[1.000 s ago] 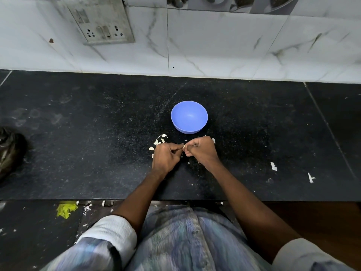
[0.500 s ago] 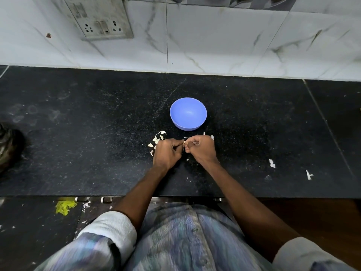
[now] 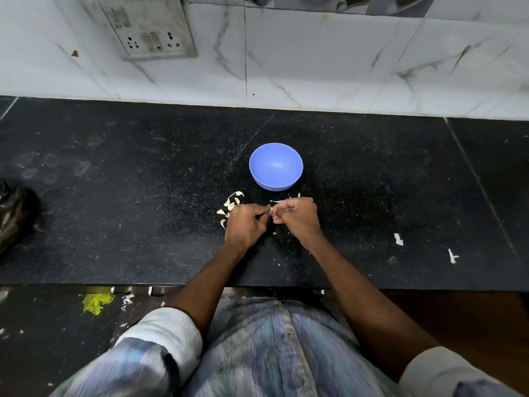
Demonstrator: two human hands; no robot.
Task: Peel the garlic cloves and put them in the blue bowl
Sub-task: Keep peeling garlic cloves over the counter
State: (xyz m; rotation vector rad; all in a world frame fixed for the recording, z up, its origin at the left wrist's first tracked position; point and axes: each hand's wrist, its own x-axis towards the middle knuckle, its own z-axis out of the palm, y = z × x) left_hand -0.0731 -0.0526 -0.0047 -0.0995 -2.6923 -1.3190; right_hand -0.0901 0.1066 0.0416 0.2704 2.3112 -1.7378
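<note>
Both hands meet just in front of the blue bowl (image 3: 276, 166), the left hand (image 3: 246, 224) and right hand (image 3: 297, 215) curled, pinching a garlic clove (image 3: 270, 209) between their fingertips. It's tiny, light, probably slippery; the papery skin should tear best from one tip.

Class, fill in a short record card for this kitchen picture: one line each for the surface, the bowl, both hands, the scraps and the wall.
surface: black stone counter
bowl: blue bowl, upright, nothing visible inside
hands: left hand and right hand meet just in front of the bowl, fingers curled, pinching a small pale garlic clove between them
scraps: garlic skins beside the left hand; white bits further right
wall: marble tiles with a socket plate
</note>
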